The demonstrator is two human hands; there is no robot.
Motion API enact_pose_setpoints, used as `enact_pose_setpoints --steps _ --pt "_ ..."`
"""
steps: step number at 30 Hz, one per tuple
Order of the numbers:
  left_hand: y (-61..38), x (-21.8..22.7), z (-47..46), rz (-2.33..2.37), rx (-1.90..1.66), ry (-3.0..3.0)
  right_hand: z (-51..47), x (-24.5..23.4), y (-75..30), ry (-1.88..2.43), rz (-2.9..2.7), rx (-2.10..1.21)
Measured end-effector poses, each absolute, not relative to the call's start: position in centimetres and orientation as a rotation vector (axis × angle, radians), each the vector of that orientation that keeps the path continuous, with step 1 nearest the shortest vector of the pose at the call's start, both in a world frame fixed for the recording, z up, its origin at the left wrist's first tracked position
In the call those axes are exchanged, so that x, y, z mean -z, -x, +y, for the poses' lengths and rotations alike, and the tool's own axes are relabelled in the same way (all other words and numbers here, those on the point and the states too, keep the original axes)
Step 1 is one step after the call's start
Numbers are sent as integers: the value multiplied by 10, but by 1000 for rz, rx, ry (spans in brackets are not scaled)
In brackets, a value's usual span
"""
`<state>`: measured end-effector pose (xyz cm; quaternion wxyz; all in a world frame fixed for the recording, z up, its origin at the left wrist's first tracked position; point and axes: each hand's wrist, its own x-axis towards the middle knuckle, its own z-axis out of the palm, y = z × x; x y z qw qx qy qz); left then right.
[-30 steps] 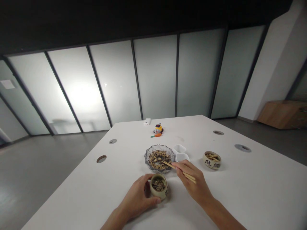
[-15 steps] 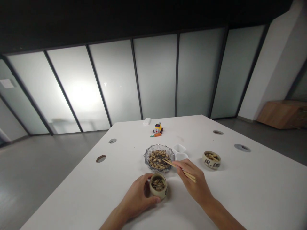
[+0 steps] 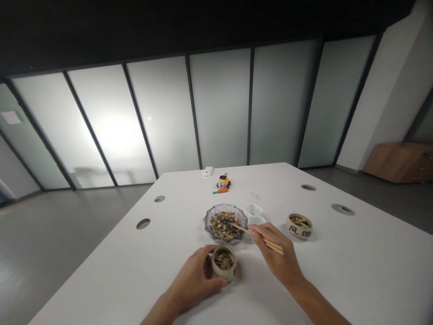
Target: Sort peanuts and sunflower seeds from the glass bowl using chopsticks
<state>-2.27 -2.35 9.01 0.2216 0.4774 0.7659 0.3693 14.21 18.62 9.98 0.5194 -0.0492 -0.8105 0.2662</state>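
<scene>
My left hand point(image 3: 194, 280) is wrapped round a small beige ceramic jar point(image 3: 224, 263) that holds dark seeds, near the table's front edge. My right hand point(image 3: 279, 256) is closed on a pair of wooden chopsticks point(image 3: 257, 236). Their tips reach into a glass bowl point(image 3: 224, 223) filled with mixed seeds and nuts, just behind the jar. What the tips pinch, if anything, is too small to see.
The white table point(image 3: 355, 271) has round cable holes. Two small white dishes point(image 3: 255, 214) stand right of the glass bowl, and a second ceramic jar point(image 3: 299, 226) with pale nuts further right. A yellow toy point(image 3: 223, 182), an orange carrot toy point(image 3: 220, 191) and a white box point(image 3: 208, 171) lie at the far edge.
My right hand with the chopsticks has shifted slightly right and back, the tips staying over the glass bowl. The left hand and its jar have not moved.
</scene>
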Motion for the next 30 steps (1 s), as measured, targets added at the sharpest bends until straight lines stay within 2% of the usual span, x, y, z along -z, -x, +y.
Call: enact_pose_setpoints --steps 30 --pt "23 -92 -23 2113 -996 -1321 185 -100 -142 131 -1987 -694"
